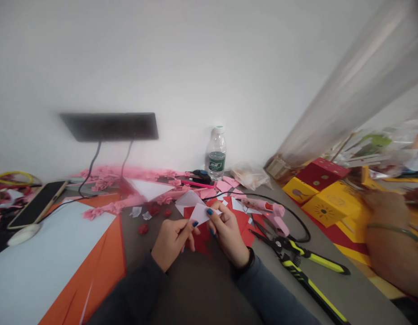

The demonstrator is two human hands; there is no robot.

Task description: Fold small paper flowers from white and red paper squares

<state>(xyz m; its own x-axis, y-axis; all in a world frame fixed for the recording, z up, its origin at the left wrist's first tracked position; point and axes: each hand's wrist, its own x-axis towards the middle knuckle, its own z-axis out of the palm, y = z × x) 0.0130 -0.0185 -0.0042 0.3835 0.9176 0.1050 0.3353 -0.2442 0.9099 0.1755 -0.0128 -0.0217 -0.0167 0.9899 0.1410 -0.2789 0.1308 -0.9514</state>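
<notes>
A small pale piece of paper [199, 214] is pinched between my two hands, above the table's middle. My left hand [175, 238] grips its lower left corner between thumb and finger. On its right edge, my right hand [226, 229] holds it with the thumb on top. Beneath and behind my hands lie red paper sheets [241, 219] and a few white and pink scraps. Small crumpled red paper balls [143, 229] sit left of my hands. To the right rests a pink glue gun [278, 221] with a black cord.
Yellow-handled cutters [308, 271] lie right of my forearm. A water bottle [217, 155] stands against the wall. Pink paper flowers [109, 207] stretch along the back. On the left are orange and white sheets [56, 243] and a phone [38, 204]. Another person's hand [391, 239] is beside yellow boxes [330, 207].
</notes>
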